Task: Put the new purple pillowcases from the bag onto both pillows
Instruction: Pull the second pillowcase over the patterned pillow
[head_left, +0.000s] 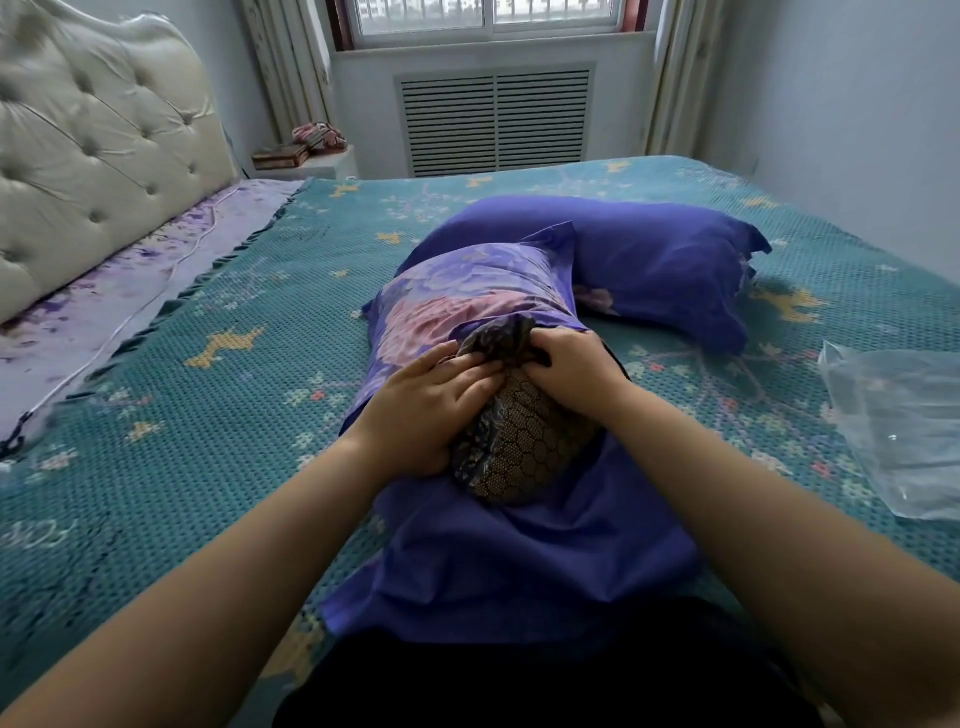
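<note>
Near the bed's (156, 415) front edge, your left hand (426, 405) presses flat and your right hand (571, 371) bunches the soft dark pillow (524, 447); grip the limp purple pillowcase (519, 566) by its open hem.

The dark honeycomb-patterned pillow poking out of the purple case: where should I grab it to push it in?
Grab the dark honeycomb-patterned pillow at its bare rounded near end, one hand on each side, coming from the person's side. The purple flowered pillowcase already covers the far end.
</note>
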